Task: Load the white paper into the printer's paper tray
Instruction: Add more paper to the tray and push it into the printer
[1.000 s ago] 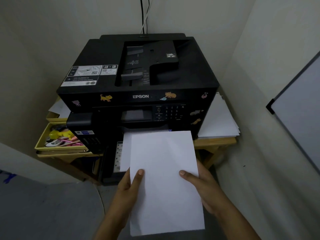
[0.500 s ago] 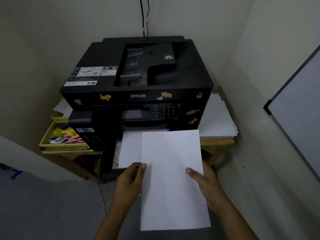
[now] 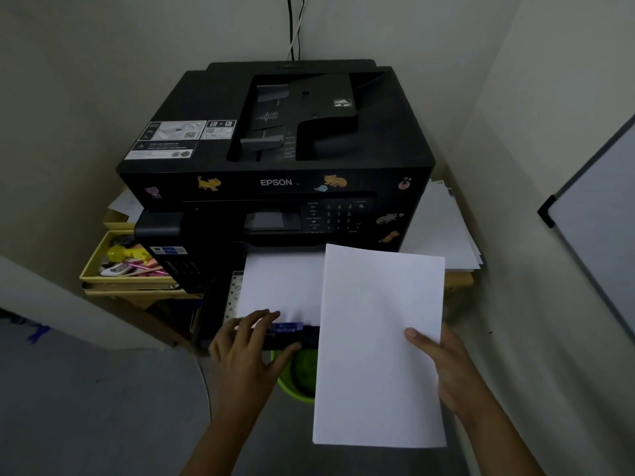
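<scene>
- Because the white paper is light and floppy, it likely wants support along both long edges; the right hand alone pinches its right edge.
- Having let go since earlier, the left hand rests open-fingered on the tray sheets.
- Beyond stands the printer.

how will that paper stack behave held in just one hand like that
Probably fairly stiff: the paper stack stays flat while the right hand grips only one edge. Likely light. Sheets may slide or fan, since nothing binds them.
</scene>
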Motion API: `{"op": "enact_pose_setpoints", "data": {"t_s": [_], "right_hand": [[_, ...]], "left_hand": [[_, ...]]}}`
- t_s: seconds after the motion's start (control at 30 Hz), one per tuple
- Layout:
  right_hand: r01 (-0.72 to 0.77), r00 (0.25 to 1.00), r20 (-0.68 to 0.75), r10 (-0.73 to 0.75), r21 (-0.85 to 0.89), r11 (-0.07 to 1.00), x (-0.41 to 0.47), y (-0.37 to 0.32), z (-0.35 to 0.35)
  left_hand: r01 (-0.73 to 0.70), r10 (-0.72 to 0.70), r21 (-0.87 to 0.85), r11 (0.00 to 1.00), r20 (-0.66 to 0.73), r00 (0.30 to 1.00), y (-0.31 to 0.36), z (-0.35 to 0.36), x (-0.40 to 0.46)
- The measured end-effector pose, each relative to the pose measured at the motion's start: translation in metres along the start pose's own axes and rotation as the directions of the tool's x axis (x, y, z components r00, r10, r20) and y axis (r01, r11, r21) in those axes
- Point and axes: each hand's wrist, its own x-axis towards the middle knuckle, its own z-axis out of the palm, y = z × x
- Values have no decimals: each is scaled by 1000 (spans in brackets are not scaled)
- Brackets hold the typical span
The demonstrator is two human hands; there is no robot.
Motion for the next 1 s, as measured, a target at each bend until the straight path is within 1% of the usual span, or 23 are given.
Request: {"op": "enact_pose_setpoints", "data": {"t_s": [0.1, 0.23, 0.3, 0.47, 0.53, 0.7, 0.83, 1.0], "right_hand": [[-13, 1000, 14, 13, 21, 1000, 4, 4, -3], [-36, 999, 32, 35, 43, 998, 7, 9, -6], [-33, 999, 21, 32, 53, 998, 8, 12, -8], [-30, 999, -28, 32, 62, 998, 10, 17, -13], [-32, 999, -20, 33, 75, 997, 12, 17, -14], [-43, 999, -21, 45, 72, 996, 14, 15, -14], [-35, 999, -24, 36, 71, 997, 15, 12, -11], [-31, 998, -46, 35, 70, 997, 21, 15, -9]], "left_hand": [[-79, 79, -4, 997, 35, 996, -7, 3, 9], [-153, 150, 0, 988, 200, 968, -15, 4, 22], [-179, 170, 14, 984, 247, 954, -18, 4, 28], [-194, 170, 50, 980, 303, 938, -20, 2, 39], [-215, 191, 47, 975, 309, 932, -19, 1, 40], [-292, 272, -9, 957, 393, 878, -8, -1, 48], [-321, 292, 15, 947, 378, 879, -4, 5, 53], [-392, 355, 45, 919, 339, 871, -9, 8, 55]]}}
